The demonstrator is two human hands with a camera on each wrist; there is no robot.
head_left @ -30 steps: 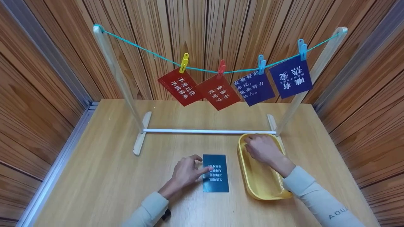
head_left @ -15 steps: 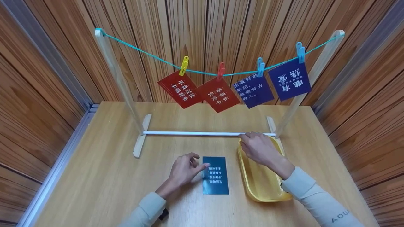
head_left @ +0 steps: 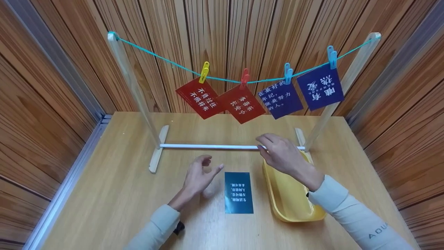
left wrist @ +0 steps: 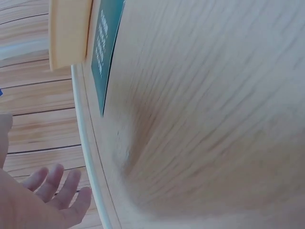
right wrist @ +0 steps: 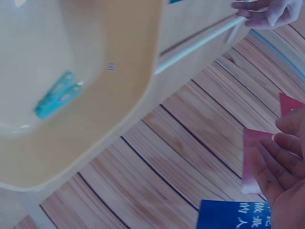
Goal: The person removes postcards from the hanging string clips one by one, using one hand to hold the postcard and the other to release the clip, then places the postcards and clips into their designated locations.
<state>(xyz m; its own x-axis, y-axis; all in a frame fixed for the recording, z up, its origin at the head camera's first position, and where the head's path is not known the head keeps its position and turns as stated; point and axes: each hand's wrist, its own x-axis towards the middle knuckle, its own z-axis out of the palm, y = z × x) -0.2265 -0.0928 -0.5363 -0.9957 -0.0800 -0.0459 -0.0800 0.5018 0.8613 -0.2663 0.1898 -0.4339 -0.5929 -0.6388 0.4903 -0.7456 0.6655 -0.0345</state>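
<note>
My left hand (head_left: 197,175) hovers left of a dark green card (head_left: 239,192) with white writing that lies on the table. Its thumb points toward the card, and the fingers are loosely bent with nothing in them. My right hand (head_left: 282,154) is raised over the far end of a yellow tray (head_left: 272,198). In the right wrist view, its fingers (right wrist: 276,167) are relaxed and no held thing shows. Inside the tray lies a teal clothespin (right wrist: 58,95), hidden from the head view.
A wooden stand with a white crossbar (head_left: 208,147) carries a teal string (head_left: 149,52). From it hang two red cards (head_left: 201,99) and two dark blue cards (head_left: 321,86), held by yellow, red and blue clothespins (head_left: 288,73). Wood-panelled walls close in the table (head_left: 114,194).
My right hand has risen from inside the tray and shifted slightly left. My left hand has drawn off the green card, moving left and farther forward. The card stays on the table.
</note>
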